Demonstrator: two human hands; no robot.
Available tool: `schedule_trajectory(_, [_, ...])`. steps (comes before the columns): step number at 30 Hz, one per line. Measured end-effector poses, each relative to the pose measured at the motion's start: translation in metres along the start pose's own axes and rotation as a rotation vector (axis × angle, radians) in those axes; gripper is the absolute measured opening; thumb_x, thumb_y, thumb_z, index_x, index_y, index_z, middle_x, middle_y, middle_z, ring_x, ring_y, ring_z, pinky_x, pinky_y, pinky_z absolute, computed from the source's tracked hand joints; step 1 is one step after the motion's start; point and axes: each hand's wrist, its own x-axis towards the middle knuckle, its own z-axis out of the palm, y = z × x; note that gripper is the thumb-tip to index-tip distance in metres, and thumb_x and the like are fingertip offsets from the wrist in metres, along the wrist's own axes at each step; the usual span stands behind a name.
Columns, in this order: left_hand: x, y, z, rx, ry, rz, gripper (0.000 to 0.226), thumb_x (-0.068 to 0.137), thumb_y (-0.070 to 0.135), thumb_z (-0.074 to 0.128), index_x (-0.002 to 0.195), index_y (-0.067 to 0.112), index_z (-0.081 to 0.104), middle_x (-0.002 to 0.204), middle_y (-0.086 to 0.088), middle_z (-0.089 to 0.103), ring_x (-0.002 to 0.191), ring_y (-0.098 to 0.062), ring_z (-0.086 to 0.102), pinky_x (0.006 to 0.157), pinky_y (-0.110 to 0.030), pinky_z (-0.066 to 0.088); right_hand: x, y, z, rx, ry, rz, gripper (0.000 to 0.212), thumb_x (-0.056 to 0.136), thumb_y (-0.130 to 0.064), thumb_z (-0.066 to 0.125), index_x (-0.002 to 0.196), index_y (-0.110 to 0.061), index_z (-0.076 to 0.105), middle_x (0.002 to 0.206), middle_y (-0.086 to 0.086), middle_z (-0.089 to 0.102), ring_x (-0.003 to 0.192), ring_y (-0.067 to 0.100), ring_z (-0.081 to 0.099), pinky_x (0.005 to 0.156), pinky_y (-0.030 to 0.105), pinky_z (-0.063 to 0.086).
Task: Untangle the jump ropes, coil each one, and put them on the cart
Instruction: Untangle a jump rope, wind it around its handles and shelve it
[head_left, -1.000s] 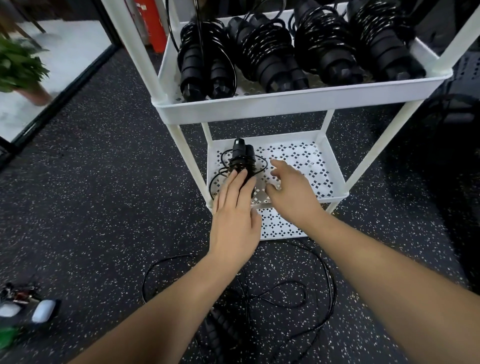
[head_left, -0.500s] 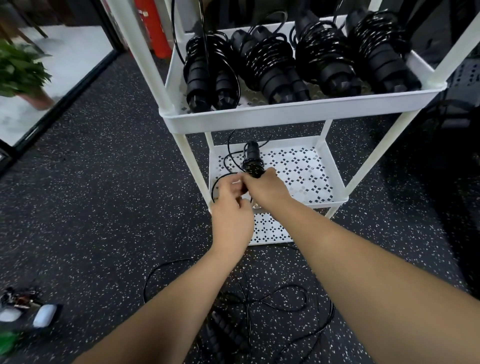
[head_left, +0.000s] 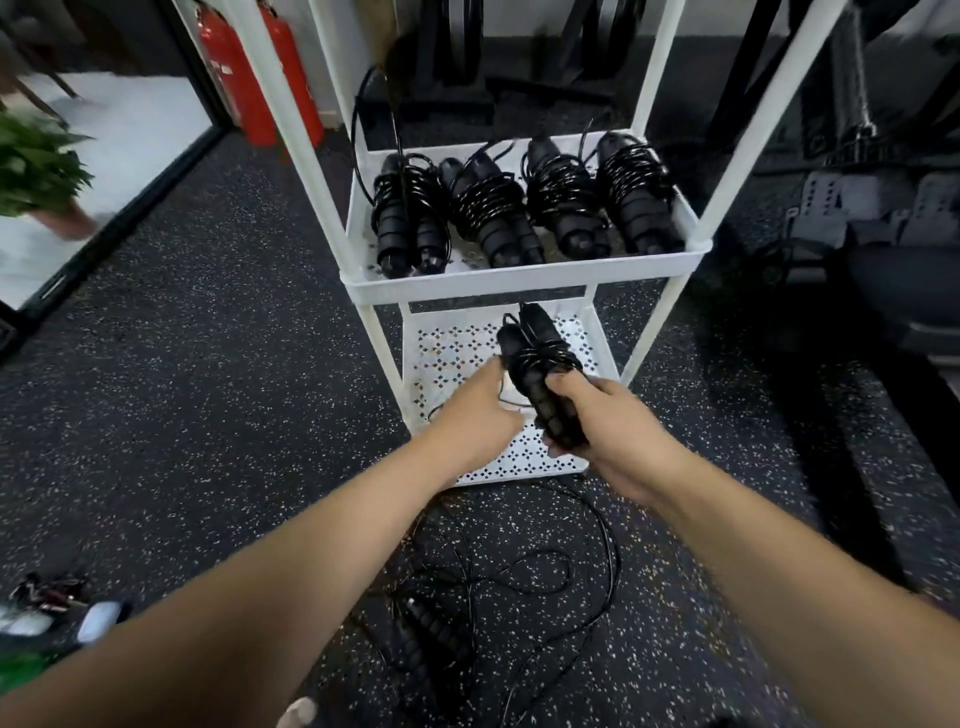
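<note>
My right hand (head_left: 608, 431) grips the handles of a coiled black jump rope (head_left: 540, 364), held above the lower shelf (head_left: 457, 343) of the white cart (head_left: 519, 283). My left hand (head_left: 478, 415) is just left of that bundle, touching its cord; its fingertips are hidden behind the bundle. Several coiled black ropes (head_left: 524, 208) lie side by side on the cart's upper shelf. On the floor near me lies a loose, tangled black jump rope (head_left: 467, 597) with its handles (head_left: 426, 634).
The floor is dark speckled rubber. A red fire extinguisher (head_left: 244, 67) stands behind the cart at the left, a potted plant (head_left: 36, 166) at the far left. Dark gym equipment (head_left: 883, 218) is on the right. Small items (head_left: 47, 613) lie at the lower left.
The coiled rope has come up off the lower shelf into my right hand. My left hand moved from resting on it to its left side. The view has tilted up.
</note>
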Motion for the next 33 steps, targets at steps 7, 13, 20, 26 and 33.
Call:
schedule_trajectory(7, [-0.075, 0.041, -0.012, 0.140, -0.077, 0.085, 0.082, 0.085, 0.026, 0.084, 0.157, 0.025, 0.045, 0.173, 0.016, 0.005, 0.148, -0.015, 0.035, 0.129, -0.034, 0.026, -0.120, -0.040, -0.009, 0.117, -0.116, 0.010, 0.035, 0.108, -0.028, 0.057, 0.120, 0.004, 0.067, 0.093, 0.021, 0.068, 0.073, 0.025, 0.062, 0.060, 0.036, 0.054])
schedule_trajectory(13, [-0.150, 0.072, -0.024, 0.090, -0.021, 0.233, 0.014, 0.093, 0.028, 0.076, 0.102, 0.036, 0.072, 0.124, 0.010, 0.067, 0.130, -0.028, 0.061, 0.119, -0.051, 0.043, -0.206, -0.066, -0.002, 0.238, -0.114, -0.036, 0.037, 0.109, -0.027, 0.055, 0.119, 0.006, 0.067, 0.089, 0.020, 0.067, 0.072, 0.025, 0.061, 0.060, 0.035, 0.052])
schedule_trajectory(20, [-0.193, 0.080, -0.044, 0.187, -0.135, 0.255, 0.022, 0.105, 0.055, 0.057, 0.097, 0.040, 0.071, 0.071, 0.005, 0.067, 0.058, -0.014, 0.058, 0.062, -0.032, 0.048, -0.230, -0.064, -0.019, 0.061, 0.109, -0.125, 0.018, 0.108, -0.027, 0.060, 0.114, -0.014, 0.072, 0.085, 0.012, 0.070, 0.076, 0.028, 0.061, 0.060, 0.039, 0.048])
schedule_trajectory(26, [-0.185, 0.091, -0.069, 0.181, -0.212, 0.260, 0.014, 0.098, 0.051, 0.071, 0.091, 0.040, 0.075, 0.069, 0.002, 0.067, 0.054, -0.011, 0.050, 0.057, -0.029, 0.039, -0.215, -0.058, -0.026, -0.414, 0.143, -0.214, 0.043, 0.105, -0.046, 0.062, 0.146, -0.056, 0.053, 0.092, -0.015, 0.070, 0.072, 0.006, 0.061, 0.071, 0.033, 0.048])
schedule_trajectory(33, [-0.180, 0.092, -0.073, 0.163, -0.220, 0.236, 0.013, 0.086, 0.046, 0.085, 0.083, 0.035, 0.078, 0.064, 0.011, 0.064, 0.055, -0.006, 0.050, 0.058, -0.028, 0.040, -0.228, -0.057, -0.017, -0.992, -0.027, -0.116, 0.064, 0.104, -0.058, 0.056, 0.161, -0.061, 0.026, 0.107, -0.018, 0.068, 0.091, 0.008, 0.066, 0.078, 0.026, 0.049])
